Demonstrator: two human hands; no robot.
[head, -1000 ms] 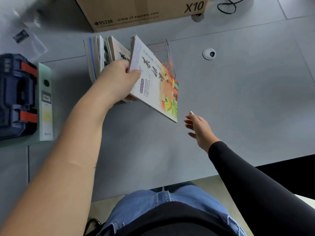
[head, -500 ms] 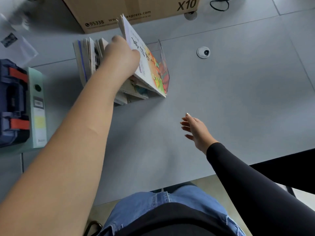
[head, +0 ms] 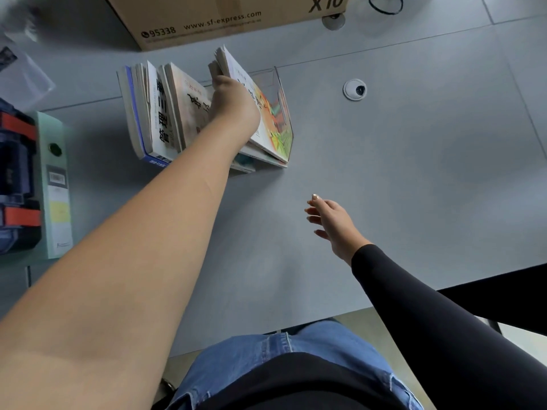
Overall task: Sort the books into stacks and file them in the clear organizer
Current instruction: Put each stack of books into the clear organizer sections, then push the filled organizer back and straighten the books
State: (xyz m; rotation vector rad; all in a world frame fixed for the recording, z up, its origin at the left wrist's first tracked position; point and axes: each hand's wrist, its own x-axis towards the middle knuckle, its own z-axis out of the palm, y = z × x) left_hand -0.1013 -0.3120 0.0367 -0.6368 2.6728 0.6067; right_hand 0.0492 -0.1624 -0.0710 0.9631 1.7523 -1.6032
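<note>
The big grey table (head: 384,179) lies under both hands. A brown cardboard box (head: 225,16) sits past the left fingers, at the far edge. The clear organizer (head: 279,93) stands just right of the left fingers, with books (head: 157,113) standing in it on the other side of them. The left hand (head: 233,105) has its fingers curled around the top of a colorful book (head: 275,134), which leans in the organizer. The right hand (head: 331,223) floats over the table, well apart from the books, fingers loose and a little spread, holding nothing. A small round white thing (head: 354,89) lies far past the right fingers
</note>
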